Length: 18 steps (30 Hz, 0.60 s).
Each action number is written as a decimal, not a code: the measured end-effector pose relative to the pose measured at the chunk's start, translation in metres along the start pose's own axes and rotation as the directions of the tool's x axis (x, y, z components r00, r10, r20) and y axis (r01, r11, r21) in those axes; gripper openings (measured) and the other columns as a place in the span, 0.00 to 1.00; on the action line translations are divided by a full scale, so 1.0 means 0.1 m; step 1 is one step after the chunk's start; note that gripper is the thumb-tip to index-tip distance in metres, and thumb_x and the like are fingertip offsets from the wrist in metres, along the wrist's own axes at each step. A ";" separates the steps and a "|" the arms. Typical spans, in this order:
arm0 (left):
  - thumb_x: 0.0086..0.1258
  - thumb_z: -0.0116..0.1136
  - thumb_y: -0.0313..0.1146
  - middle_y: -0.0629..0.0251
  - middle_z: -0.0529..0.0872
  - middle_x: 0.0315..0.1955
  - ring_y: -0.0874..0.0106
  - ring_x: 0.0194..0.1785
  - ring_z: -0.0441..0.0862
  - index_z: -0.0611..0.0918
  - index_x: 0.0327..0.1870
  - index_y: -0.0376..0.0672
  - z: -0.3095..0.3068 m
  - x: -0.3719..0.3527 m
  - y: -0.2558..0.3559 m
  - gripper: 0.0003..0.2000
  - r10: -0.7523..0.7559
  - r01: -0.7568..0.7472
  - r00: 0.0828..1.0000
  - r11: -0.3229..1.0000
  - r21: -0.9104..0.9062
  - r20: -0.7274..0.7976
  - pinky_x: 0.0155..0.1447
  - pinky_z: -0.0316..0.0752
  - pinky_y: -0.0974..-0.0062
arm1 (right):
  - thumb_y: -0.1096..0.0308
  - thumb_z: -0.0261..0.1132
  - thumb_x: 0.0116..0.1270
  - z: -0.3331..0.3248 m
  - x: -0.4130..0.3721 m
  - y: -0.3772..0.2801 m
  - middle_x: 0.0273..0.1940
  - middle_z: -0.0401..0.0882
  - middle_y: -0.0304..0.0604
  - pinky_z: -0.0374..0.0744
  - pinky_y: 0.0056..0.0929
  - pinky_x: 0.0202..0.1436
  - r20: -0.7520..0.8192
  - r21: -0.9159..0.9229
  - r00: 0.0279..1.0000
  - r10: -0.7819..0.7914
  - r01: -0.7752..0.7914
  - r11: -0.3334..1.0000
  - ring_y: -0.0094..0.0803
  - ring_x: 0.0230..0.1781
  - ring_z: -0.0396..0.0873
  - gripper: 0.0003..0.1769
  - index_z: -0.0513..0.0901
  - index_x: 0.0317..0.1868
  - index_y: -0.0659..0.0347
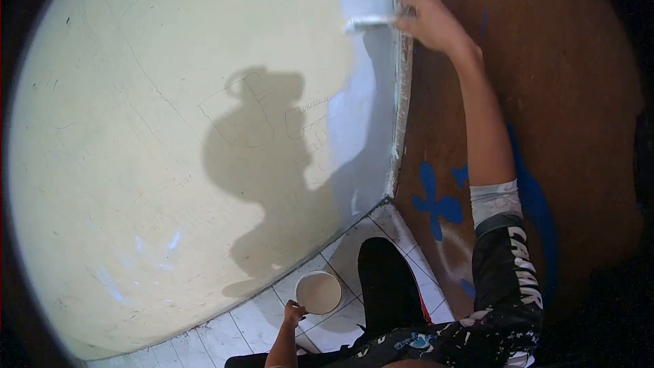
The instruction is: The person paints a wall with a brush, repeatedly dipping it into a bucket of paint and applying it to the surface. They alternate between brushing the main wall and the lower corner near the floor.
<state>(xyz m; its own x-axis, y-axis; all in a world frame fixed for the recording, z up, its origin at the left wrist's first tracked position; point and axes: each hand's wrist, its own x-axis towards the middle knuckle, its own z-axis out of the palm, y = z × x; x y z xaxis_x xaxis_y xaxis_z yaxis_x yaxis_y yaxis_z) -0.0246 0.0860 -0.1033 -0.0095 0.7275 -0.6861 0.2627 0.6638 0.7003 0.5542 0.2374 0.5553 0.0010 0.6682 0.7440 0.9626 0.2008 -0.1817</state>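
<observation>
My right hand (429, 22) is closed around the handle of a paintbrush (371, 21). The brush lies across a white painted strip at the right end of the wall, its tip at the border with the cream surface (157, 163). Down by the floor, my left hand (294, 313) grips the rim of a round tub (319, 293). What fills the tub looks pale and beige; its depth cannot be made out.
A brown panel (579, 95) with blue painted shapes meets the wall at a rough, chipped edge (403, 95). White tiles (255, 324) cover the floor. My knee (388, 279) is near the corner, and my shadow falls on the wall, which bears pencil lines and scuffs.
</observation>
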 end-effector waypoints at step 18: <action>0.66 0.61 0.25 0.48 0.84 0.37 0.53 0.40 0.86 0.66 0.44 0.43 0.00 -0.07 0.05 0.14 -0.035 0.035 0.999 0.999 0.007 0.028 0.41 0.80 0.50 | 0.67 0.67 0.62 1.05 -1.26 0.10 0.38 0.83 0.62 0.81 0.42 0.41 0.022 0.299 0.975 0.220 -0.216 0.930 0.49 0.38 0.85 0.20 0.79 0.53 0.65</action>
<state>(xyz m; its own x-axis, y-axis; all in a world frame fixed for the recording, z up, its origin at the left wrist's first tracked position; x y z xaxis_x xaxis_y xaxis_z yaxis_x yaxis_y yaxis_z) -0.0227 0.0841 -0.0948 0.0084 0.6988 -0.7152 0.2690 0.6873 0.6747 0.5352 0.2306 0.3926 0.2067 0.7114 0.6717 0.8137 0.2563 -0.5218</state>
